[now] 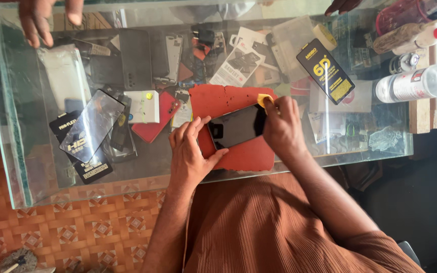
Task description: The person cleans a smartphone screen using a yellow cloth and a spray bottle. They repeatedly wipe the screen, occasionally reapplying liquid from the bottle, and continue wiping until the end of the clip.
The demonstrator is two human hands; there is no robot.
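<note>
**Phone held on red mat, yellow tool at its far end**

Nearest the camera: the person's brown ribbed top [279,227] and both forearms, reaching over the near edge of a glass counter [6,126].

Left hand [190,151] lies on the counter, thumb and fingers spread apart around the near end of the phone [238,126], touching its edges. The phone lies flat, dark screen up, on a red mat [218,98].

Right hand [281,126] covers the phone's far end. Its fingers are curled together and pinched on a small yellow tool [265,99], which sits at the phone's top corner.

Left of the mat: a white box [142,106], a red case [158,121], and a clear screen protector [94,124] resting on black packets. Right of the mat: a black and yellow packet [325,71] on the glass.

Further right: a white spray can [416,83] lying on its side, and a wooden block [420,114].

Under the glass, more cases and packets, crowded together.

Far edge: another person's hand [39,17] at the left corner, fingers resting on the glass; a second hand [342,5] shows only in part.
</note>
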